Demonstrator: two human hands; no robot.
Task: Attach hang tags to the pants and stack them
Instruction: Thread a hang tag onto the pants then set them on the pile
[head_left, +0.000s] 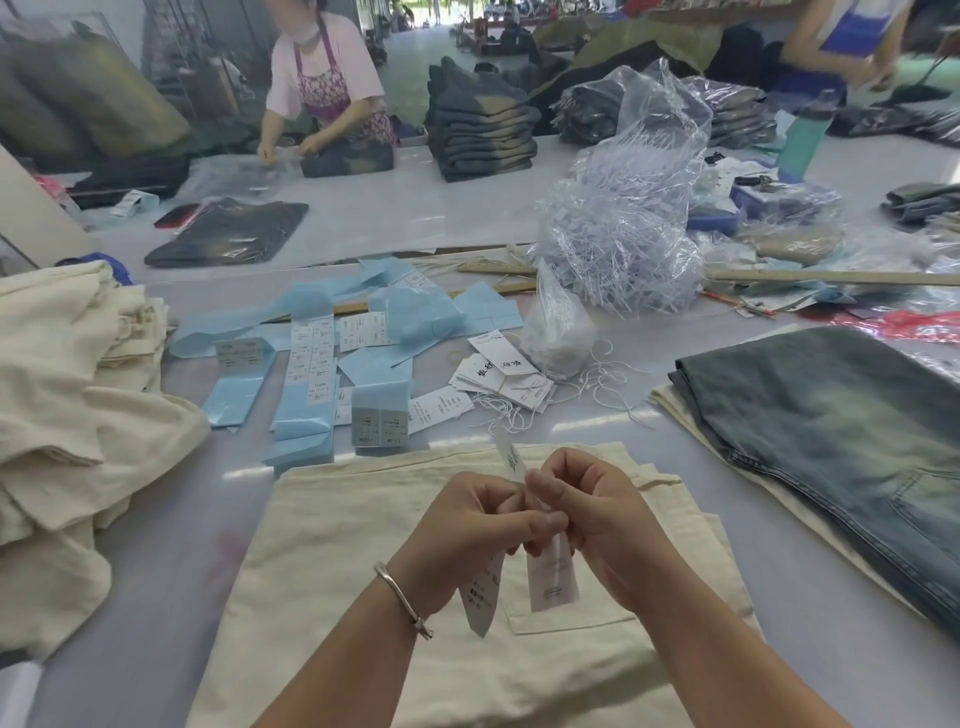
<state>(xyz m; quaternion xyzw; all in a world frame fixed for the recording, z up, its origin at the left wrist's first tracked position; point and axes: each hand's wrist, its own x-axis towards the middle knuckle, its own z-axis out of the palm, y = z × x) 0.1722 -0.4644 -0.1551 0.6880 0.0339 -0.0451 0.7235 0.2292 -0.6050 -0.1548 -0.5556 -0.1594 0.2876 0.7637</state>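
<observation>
Leftmost, a heap of cream pants (67, 395) lies rumpled at the table edge, probably the supply awaiting tags. Next come blue label strips (311, 358) spread flat and within reach, so one can be picked without searching. Centred and nearest the wearer, folded cream pants (374, 561) lie flat with a pocket up, giving a steady bed for the work. Above them the left hand (478, 530), with a bangle at its wrist, curls its fingers round the hang tags (550, 577), and the right hand (587, 514) pinches the same bundle from the other side; both meet at the top, likely working the string, which I cannot make out. Beyond, loose tags (498, 379) sit beside a small clear bag (558, 332) of white strings, and a big clear bag (623, 228) holds plastic fasteners. Rightmost, washed jeans (831, 431) rest folded on cream cloth, seemingly the finished stack.
</observation>
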